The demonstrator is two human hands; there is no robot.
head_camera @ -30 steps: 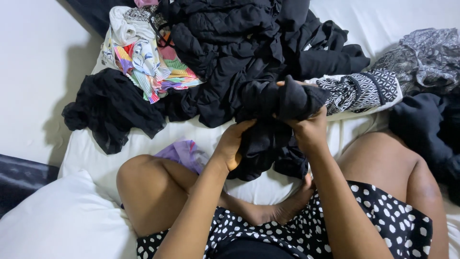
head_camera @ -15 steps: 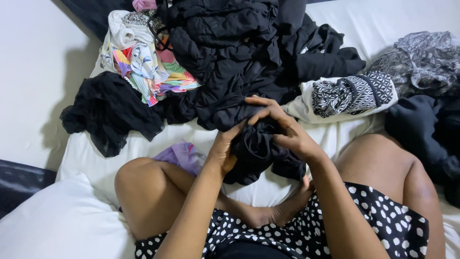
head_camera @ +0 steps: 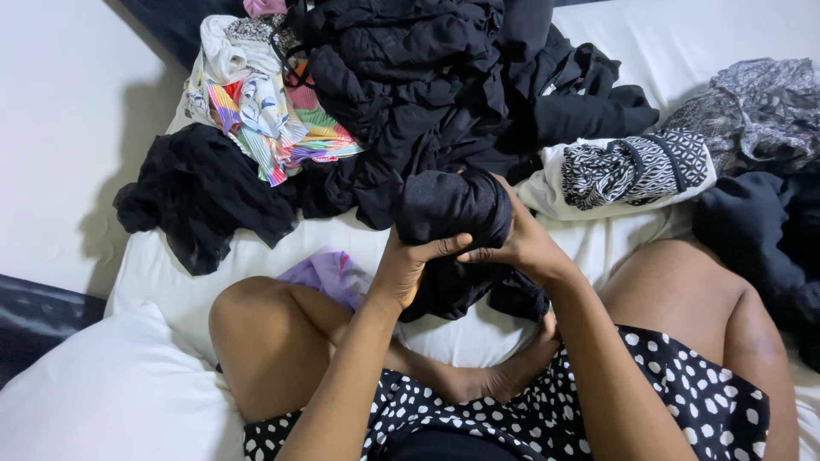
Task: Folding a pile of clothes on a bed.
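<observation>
A colourful striped top [head_camera: 269, 128] lies at the left of the bed [head_camera: 171, 273]. The left hand [head_camera: 408, 266] and right hand [head_camera: 517, 243] both grip a rolled black garment [head_camera: 453, 209] above the lap, in front of the black clothes pile [head_camera: 427, 85]. The rolling looks almost finished; tucking the loose end would need a firm hold.

The big heap of black clothes [head_camera: 427, 85] blocks everything from 11 to 1 o'clock of the 2 hands. At 10 o'clock lie a colourful printed garment [head_camera: 265, 119] and a crumpled black piece [head_camera: 201, 192]. At 3 o'clock a black-and-white patterned roll [head_camera: 636, 166] bars the way. Bare white sheet [head_camera: 256, 260] at 9 o'clock leaves passage; knees close in at 7 and 4.
</observation>
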